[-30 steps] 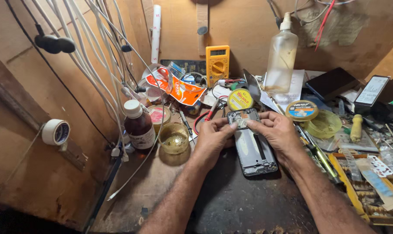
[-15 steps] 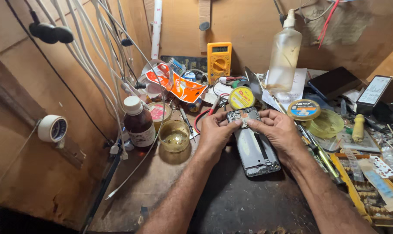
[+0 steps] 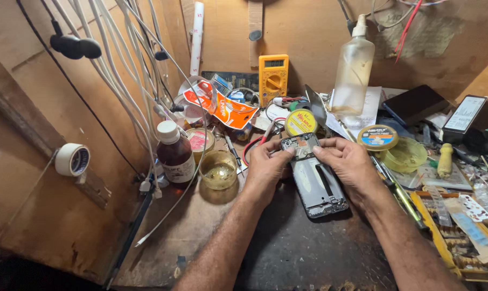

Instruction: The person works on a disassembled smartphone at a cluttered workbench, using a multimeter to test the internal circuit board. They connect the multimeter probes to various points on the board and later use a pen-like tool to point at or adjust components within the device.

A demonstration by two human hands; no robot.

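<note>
An opened smartphone (image 3: 315, 183) with its back cover off lies on the dark work mat, insides facing up. My left hand (image 3: 265, 168) grips its upper left edge, thumb pressing on the top part of the board. My right hand (image 3: 350, 164) holds the upper right edge, thumb and fingertips touching the top of the phone. Both hands meet at the phone's top end, near the camera area. Whether a small part sits between my fingertips is too small to tell.
A small glass jar of yellowish liquid (image 3: 218, 170) and a brown bottle with a white cap (image 3: 175, 154) stand left of my hands. A yellow multimeter (image 3: 273, 78), a plastic spray bottle (image 3: 353, 73), round tins (image 3: 300, 122), screwdrivers (image 3: 397, 188) and white cables (image 3: 128, 70) crowd the bench.
Both hands have stayed on the phone's top end, with only small shifts of the thumbs. The phone has hardly moved.
</note>
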